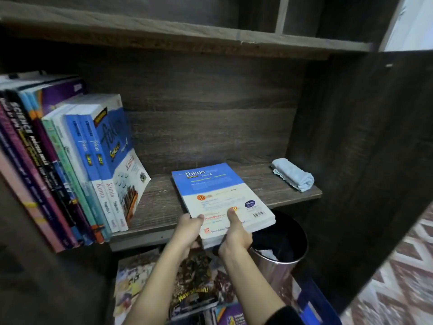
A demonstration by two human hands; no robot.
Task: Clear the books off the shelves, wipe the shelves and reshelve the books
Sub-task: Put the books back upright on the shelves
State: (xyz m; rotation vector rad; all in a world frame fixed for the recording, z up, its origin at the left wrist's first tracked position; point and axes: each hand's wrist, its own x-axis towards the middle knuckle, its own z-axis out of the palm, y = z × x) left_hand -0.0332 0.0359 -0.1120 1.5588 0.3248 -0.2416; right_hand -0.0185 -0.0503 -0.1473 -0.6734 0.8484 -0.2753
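A small stack of blue-and-white "fokus" books point(220, 195) lies flat, back cover up, over the front edge of the dark wooden shelf point(276, 184). My left hand point(189, 228) grips its near left corner, thumb on the cover. My right hand point(234, 233) grips the near edge beside it, thumb on top too. A row of upright books point(77, 160) fills the shelf's left part, the rightmost ones leaning left. A folded light-blue cloth point(293, 174) rests at the shelf's far right.
A metal waste bin point(278, 254) with dark contents stands below the shelf at the right. Magazines and books point(187, 289) lie piled on the level below. Another shelf board point(164, 31) runs overhead. A patterned floor point(398, 277) shows at the right.
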